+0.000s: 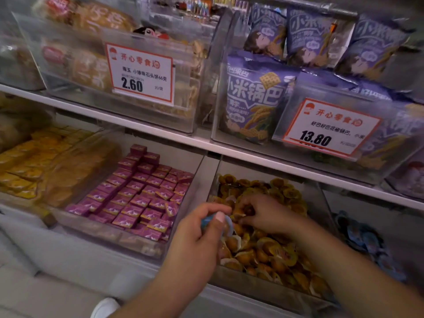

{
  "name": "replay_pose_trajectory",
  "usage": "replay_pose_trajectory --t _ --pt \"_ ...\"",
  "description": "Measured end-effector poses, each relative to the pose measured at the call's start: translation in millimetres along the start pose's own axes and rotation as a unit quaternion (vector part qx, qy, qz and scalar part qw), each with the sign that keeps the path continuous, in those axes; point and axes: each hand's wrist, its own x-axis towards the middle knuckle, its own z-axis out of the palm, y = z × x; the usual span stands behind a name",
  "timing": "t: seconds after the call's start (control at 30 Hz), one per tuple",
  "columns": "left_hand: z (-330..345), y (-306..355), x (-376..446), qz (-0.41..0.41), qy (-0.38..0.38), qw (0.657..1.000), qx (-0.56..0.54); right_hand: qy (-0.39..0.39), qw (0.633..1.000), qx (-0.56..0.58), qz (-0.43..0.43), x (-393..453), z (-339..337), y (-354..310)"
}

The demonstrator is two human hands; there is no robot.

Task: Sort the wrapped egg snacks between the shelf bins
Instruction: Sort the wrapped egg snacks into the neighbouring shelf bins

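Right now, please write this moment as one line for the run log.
left hand: holds blue-wrapped snack | right hand: fingers in yellow-wrapped snacks | bin: full | blue-wrapped pile: next bin right

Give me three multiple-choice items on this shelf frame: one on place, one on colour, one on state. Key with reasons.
1. Where is the right hand?
A. In the bin of orange-wrapped egg snacks
B. In the bin of pink boxes
C. On the price tag

2. What colour is the wrapper in the left hand?
A. Pink
B. Blue
C. Yellow

3. What state is the left hand in?
A. Open flat on the shelf
B. Hanging empty below the bins
C. Closed on a small wrapped snack

Key: 1 A, its fingers reach down among the orange snacks. 2 B, blue shows beside the thumb. 3 C, thumb and fingers pinch the blue-wrapped piece over the bin's edge.
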Motion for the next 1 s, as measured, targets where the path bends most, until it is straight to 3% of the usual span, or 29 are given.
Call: replay_pose_trajectory --t 0.2,0.33,0.5,0.67,0.8,0.9,1.0 --pt "-1.6 2.9 4.3 -0.046 0.016 0.993 -0.111 -0.022 0.993 -0.099 0.057 -15.2 -1.7 3.3" --pt "1.5 2.6 6.3 -0.061 0.012 0.987 -0.145 0.044 0.994 -0.079 0.067 -33.5 -17.7 10.5" --pt "15.5 -0.6 6.8 -0.076 0.021 0.986 -0.144 -0.061 0.980 -0.183 0.055 -32.5 -27.4 4.5" --pt "31.9 -7.0 11.3 -0.167 0.070 0.962 -0.206 0.019 0.996 -0.084 -0.007 17.2 -0.8 -23.6" --pt "30.9 -7.3 11.1 -0.176 0.073 0.958 -0.213 -0.026 0.993 -0.109 0.035 43.7 30.6 -21.7" --pt "30.3 -8.4 11.5 -0.177 0.070 0.958 -0.214 0.004 0.995 -0.095 0.027 42.9 30.0 -13.3" --pt "31.2 -9.2 13.5 -0.182 0.070 0.954 -0.229 0.056 0.998 -0.008 0.029 26.8 17.8 -9.3"
